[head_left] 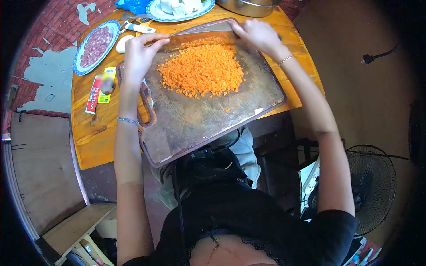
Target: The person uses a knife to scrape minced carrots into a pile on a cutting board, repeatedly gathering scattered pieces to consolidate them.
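A heap of finely diced carrot [202,68] lies on the worn cutting board [191,122], with a few loose bits nearer me. Along the heap's far side stands a wide-bladed knife [202,39], its blade reflecting the orange. My right hand [262,37] is closed around the handle end, which is mostly hidden. At the blade's other end, my left hand [141,53] pinches it between thumb and fingers, above the board's left edge. The board's near edge overhangs the table towards my lap.
On the wooden table [95,137] are a plate [78,66] of chopped meat, a plate [162,17] of white blocks, a metal bowl [250,8], an egg [124,43], a white-handled tool [140,28] and a red sauce packet [93,94]. A fan [370,186] stands at right.
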Available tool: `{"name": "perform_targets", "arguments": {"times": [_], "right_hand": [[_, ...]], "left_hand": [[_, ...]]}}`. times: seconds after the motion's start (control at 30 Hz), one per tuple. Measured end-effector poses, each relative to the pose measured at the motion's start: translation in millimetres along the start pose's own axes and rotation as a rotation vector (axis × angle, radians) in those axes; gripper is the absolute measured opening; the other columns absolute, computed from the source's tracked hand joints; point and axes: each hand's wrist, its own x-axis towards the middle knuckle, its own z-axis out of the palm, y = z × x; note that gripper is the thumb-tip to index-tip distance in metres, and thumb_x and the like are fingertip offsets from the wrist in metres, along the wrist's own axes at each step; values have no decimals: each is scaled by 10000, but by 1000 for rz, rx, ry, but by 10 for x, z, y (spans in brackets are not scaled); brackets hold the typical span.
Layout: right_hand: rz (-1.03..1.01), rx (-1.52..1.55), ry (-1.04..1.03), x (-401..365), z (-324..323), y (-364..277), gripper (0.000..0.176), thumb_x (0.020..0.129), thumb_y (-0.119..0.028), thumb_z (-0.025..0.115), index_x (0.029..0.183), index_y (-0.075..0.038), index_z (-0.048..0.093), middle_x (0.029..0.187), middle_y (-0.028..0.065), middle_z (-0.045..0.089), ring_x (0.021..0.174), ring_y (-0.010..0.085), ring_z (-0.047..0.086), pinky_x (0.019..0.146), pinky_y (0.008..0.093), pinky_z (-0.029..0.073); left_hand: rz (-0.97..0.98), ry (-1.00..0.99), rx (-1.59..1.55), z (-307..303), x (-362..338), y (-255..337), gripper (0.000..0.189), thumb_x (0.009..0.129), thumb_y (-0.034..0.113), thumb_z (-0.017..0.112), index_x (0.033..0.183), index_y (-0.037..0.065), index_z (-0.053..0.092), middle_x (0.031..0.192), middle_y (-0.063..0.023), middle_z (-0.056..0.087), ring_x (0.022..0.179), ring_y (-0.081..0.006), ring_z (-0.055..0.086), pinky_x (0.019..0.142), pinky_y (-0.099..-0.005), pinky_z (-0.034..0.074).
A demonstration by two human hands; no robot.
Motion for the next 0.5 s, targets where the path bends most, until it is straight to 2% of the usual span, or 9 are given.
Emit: {"name": "perform_targets", "arguments": {"times": [0.03, 0.13, 0.17, 0.2, 0.27, 0.37, 0.47, 0.5], "right_hand": [[60, 96, -72, -26, -11, -31, 652, 942, -536, 336, 620, -61, 647, 643, 194, 624, 611, 348, 631, 607, 441, 520], [-26, -77, -167, 106, -216, -1, 542, 951, -490, 356, 769, -85, 668, 648, 187, 621, 632, 345, 636, 587, 441, 518], [40, -97, -271, 112, -212, -49, 373, 965, -412, 370, 987, -139, 622, 611, 160, 596, 606, 335, 627, 534, 443, 503], [-290, -310, -47, -33, 115, 94, 286, 975, -348, 364, 1133, -188, 540, 568, 141, 564, 565, 320, 616, 508, 442, 490], [-220, -194, -109, -44, 71, 58, 292, 976, -346, 357, 1133, -175, 534, 578, 150, 570, 565, 340, 608, 524, 452, 493], [-47, -156, -163, 16, -184, -105, 299, 977, -338, 357, 1128, -148, 533, 578, 168, 563, 572, 366, 598, 539, 453, 493], [45, -82, -174, -79, -116, -224, 419, 953, -417, 362, 873, -135, 662, 723, 165, 657, 681, 362, 643, 584, 470, 518], [11, -101, -186, -77, -227, -202, 575, 943, -508, 333, 767, -100, 699, 731, 198, 657, 708, 370, 648, 645, 481, 523]], "left_hand": [[53, 18, 6, -5, 9, 55, 187, 783, 118, 723, 921, -7, 713, 830, -110, 714, 710, -133, 667, 678, -242, 519], [-16, 2, -78, 36, 3, -37, 175, 778, 135, 729, 925, 40, 732, 794, -86, 702, 705, -111, 632, 662, -237, 481], [14, 19, -45, 20, -13, -50, 180, 778, 136, 728, 930, 39, 731, 803, -86, 704, 714, -114, 635, 675, -240, 484], [48, 35, -16, -1, -13, -53, 185, 779, 136, 728, 936, 38, 729, 812, -85, 706, 724, -117, 638, 687, -242, 487], [52, 25, 10, -9, -2, -54, 192, 779, 137, 726, 944, 37, 727, 832, -85, 710, 739, -121, 642, 704, -246, 491], [-98, -55, -60, -46, -16, -58, 188, 790, 130, 717, 945, 25, 723, 873, -80, 713, 759, -115, 643, 715, -237, 493], [49, -20, 41, -77, -25, -23, 182, 799, 120, 710, 947, 14, 719, 863, -72, 710, 750, -98, 637, 700, -222, 492], [13, -18, -40, -49, -19, -61, 186, 795, 131, 715, 943, 18, 720, 850, -77, 712, 742, -99, 642, 687, -228, 495]]}}
